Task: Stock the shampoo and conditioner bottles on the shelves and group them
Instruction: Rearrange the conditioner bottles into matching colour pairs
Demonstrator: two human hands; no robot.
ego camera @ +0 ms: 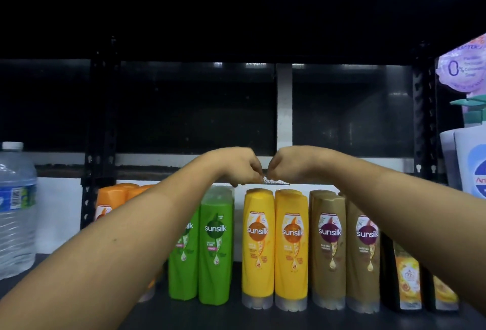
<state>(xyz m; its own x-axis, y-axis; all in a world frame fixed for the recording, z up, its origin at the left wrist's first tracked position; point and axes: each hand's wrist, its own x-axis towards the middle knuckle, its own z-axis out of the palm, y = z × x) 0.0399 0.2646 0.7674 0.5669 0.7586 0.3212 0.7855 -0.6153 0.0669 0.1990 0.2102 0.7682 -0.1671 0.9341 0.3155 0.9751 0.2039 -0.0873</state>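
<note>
Sunsilk bottles stand in a row on the dark shelf (236, 316), grouped by colour: orange (115, 195), green (215, 245), yellow (259, 245), brown (328, 251), and black-and-yellow ones (407, 277) at the right. My left forearm partly hides the orange bottles and one green bottle. My left hand (236, 166) and my right hand (294, 164) meet above and behind the green and yellow bottles. The fingers of both are curled and pinch a small crinkled silvery scrap (276, 181) between them. What the scrap is cannot be made out.
A large clear water bottle (15, 211) stands at the left. White pump bottles (470, 159) with a purple tag (462, 67) stand at the right. Black perforated shelf posts (102, 119) (426, 119) frame the bay. The shelf level behind is dark.
</note>
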